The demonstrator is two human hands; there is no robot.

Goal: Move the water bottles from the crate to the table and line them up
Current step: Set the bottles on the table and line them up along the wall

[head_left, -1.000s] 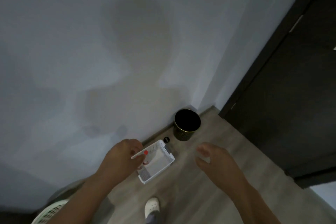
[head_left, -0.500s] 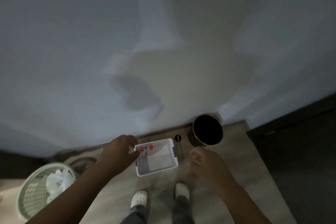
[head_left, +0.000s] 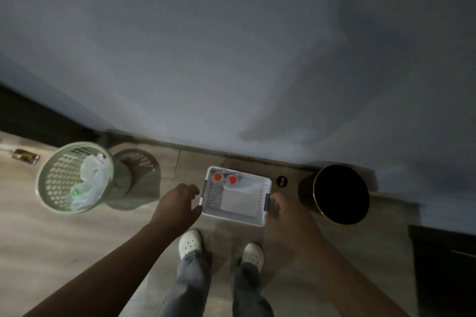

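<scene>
Head view, looking steeply down at a wood-patterned floor [head_left: 51, 252] where it meets a pale wall [head_left: 231, 59]. A white perforated crate [head_left: 233, 220] stands on the floor at lower centre of the frame, close to the foot of the wall. Two water bottles [head_left: 217, 177] with red caps stand upright side by side in the crate's upper left corner; the rest of the crate shows only its pale bottom.

The left hand [head_left: 180, 201] lies just beside the crate's left wall, fingers and thumb spread apart in a loose curve and holding nothing; contact with the crate cannot be judged. The right hand [head_left: 282, 211] lies at the crate's right wall, next to the grey handle there. It is blurred, so it cannot be told whether its fingers are relaxed or gripping.

A pale green perforated basket [head_left: 42, 183] stands at the left of the frame, well apart from the crate, with a crumpled white plastic bag [head_left: 94, 175] inside. A round black bin [head_left: 306, 193] with a gold rim stands at the right, near the wall. A small black disc [head_left: 281, 181] lies on the floor between crate and bin. Two white clogs [head_left: 189, 243] and grey trouser legs appear below the crate, at bottom centre.
</scene>
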